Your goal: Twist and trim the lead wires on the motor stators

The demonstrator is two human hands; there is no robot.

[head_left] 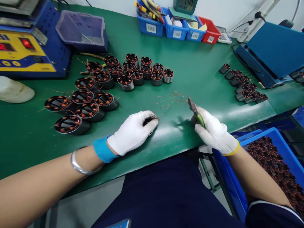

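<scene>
My left hand (134,131), in a white glove with a blue cuff, is wrapped around a motor stator (150,120) on the green table. Most of that stator is hidden by the fingers, and a thin copper wire sticks out of it to the upper right. My right hand (212,129), gloved in white with a yellow edge, grips green-handled wire cutters (196,112) whose jaws point up and left, apart from the stator. Beyond the hands, between them, lie loose copper wire offcuts (177,96).
Several wound stators (102,77) stand in groups at the left and centre, more (245,85) at the right. A yellow-and-blue device (28,47) and a purple bin (82,30) are at the left. Labelled boxes (150,28) line the back. A blue crate (282,142) of stators sits below right.
</scene>
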